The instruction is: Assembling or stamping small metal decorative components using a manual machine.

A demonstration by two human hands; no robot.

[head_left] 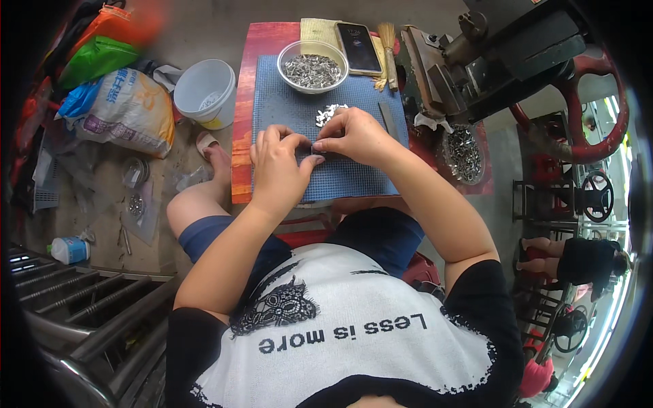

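Note:
My left hand (280, 163) and my right hand (356, 138) meet over a blue ribbed mat (360, 178). Thumb and forefinger of each are pinched together at nearly the same spot. A tiny dark piece seems to sit between the fingertips, too small to name. Just beyond my right fingers lies a small heap of white pieces (326, 117), partly covered by that hand. Farther back on the mat stands a clear round bowl (313, 71) full of small shiny metal parts. To the right of my right hand lies a flat grey bar (388, 121).
A phone (358, 47) and a straw brush (388, 51) lie at the table's far edge. On the right stand a machine (503, 58) with a red handwheel and a tray of metal parts (462, 153). A white bucket (204, 92) and a sack (129, 112) are left.

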